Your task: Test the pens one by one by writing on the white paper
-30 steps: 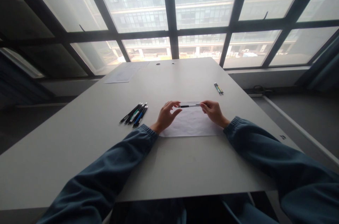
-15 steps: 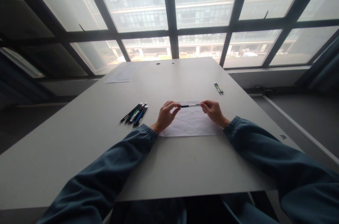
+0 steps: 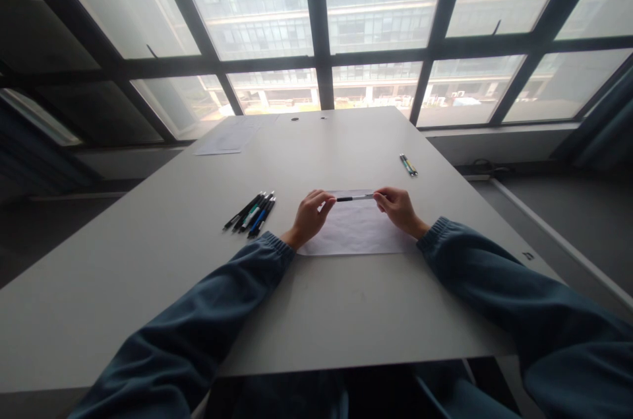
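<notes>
Both my hands hold one pen [image 3: 355, 197] level over a white sheet of paper [image 3: 359, 234] on the grey table [image 3: 198, 274]. My left hand [image 3: 310, 216] pinches the pen's dark left end with curled fingers. My right hand [image 3: 398, 208] grips its pale right end. The pen hangs just above the paper's far edge. Both my arms are in dark blue sleeves.
Several pens [image 3: 252, 212] lie in a bunch to the left of my left hand. Two more pens [image 3: 408, 165] lie at the far right of the table. Papers [image 3: 232, 136] rest at the far left corner. Large windows stand behind the table.
My left fingers have closed in on the pen's left end; they were more spread a second ago. The pen and my right hand have hardly moved.
</notes>
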`<state>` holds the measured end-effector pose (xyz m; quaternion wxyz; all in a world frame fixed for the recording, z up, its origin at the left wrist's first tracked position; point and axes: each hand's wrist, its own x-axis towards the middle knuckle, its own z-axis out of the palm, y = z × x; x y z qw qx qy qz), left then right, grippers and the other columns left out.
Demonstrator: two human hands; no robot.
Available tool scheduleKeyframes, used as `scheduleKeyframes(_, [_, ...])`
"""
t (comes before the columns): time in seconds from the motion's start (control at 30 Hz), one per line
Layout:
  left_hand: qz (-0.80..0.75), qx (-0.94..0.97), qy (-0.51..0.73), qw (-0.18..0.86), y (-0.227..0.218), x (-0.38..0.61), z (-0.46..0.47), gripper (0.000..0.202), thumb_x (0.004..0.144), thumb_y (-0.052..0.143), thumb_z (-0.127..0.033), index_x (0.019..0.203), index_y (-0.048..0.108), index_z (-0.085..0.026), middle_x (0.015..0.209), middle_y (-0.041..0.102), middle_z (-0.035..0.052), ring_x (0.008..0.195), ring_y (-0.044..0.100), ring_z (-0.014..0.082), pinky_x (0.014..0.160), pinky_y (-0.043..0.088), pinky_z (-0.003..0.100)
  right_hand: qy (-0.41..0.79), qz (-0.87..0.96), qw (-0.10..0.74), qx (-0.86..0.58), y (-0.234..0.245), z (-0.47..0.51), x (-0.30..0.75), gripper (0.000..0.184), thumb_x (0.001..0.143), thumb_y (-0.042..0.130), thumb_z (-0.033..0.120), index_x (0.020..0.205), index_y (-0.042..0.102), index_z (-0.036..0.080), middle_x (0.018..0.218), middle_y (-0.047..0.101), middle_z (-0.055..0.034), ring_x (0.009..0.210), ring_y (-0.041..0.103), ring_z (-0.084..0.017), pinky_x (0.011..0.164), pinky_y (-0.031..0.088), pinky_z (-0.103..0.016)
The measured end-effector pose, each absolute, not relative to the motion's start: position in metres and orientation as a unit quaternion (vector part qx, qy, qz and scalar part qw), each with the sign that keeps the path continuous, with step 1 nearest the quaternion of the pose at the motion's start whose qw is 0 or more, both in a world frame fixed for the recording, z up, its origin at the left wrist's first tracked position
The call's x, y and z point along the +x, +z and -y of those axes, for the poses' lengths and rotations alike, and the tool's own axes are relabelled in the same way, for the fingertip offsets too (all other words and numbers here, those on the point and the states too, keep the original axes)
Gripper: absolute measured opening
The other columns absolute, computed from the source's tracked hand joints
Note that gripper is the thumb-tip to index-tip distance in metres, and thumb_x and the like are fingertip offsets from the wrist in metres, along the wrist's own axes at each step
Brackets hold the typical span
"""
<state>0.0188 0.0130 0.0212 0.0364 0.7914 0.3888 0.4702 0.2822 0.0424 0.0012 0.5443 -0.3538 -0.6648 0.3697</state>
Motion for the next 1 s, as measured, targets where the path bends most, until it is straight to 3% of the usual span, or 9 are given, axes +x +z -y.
scheduleKeyframes(0.37, [-0.386,0.785,0.479,0.063,0.0249,0.0193,-0.0108,0.04,0.101,0.052,-0.04,0.072,0.07,-0.02,0.072,0.072,0.0031,0.073,0.067,0.018,0.075,0.052,0.034,0.362,0.668,0.539,-0.364,0.0036,-0.0408,0.2828,0.043,0.086,0.065,0.058,0.076,0.068,0.016,0.052,0.054,0.0018,0.048,0.046,-0.012,0.048,0.035,-0.025])
scheduleKeyframes(0.6, [-0.387,0.763,0.513,0.067,0.0237,0.0216,-0.0107,0.02,0.096,0.063,-0.034,0.095,0.076,-0.02,0.092,0.076,0.0066,0.08,0.068,0.0166,0.069,0.054,0.029,0.366,0.665,0.546,-0.356,0.0025,-0.0414,0.2829,0.039,0.088,0.065,0.053,0.074,0.067,0.016,0.053,0.052,0.0027,0.049,0.045,-0.011,0.048,0.034,-0.025])
scheduleKeyframes(0.8, [-0.372,0.772,0.513,0.051,0.0239,0.0225,-0.0106,0.02,0.096,0.061,-0.03,0.108,0.075,-0.02,0.091,0.073,0.006,0.075,0.065,0.0135,0.066,0.054,0.026,0.354,0.665,0.545,-0.369,0.0049,-0.0404,0.2827,0.041,0.087,0.064,0.055,0.074,0.067,0.016,0.053,0.053,0.0022,0.049,0.045,-0.011,0.049,0.035,-0.025])
scheduleKeyframes(1.0, [-0.36,0.777,0.512,0.069,0.023,0.0216,-0.0113,0.019,0.096,0.062,-0.029,0.107,0.076,-0.022,0.094,0.072,0.0064,0.079,0.066,0.014,0.064,0.054,0.025,0.343,0.667,0.547,-0.371,0.0035,-0.0421,0.2834,0.04,0.088,0.064,0.054,0.075,0.068,0.016,0.053,0.053,0.0022,0.05,0.046,-0.012,0.049,0.036,-0.026])
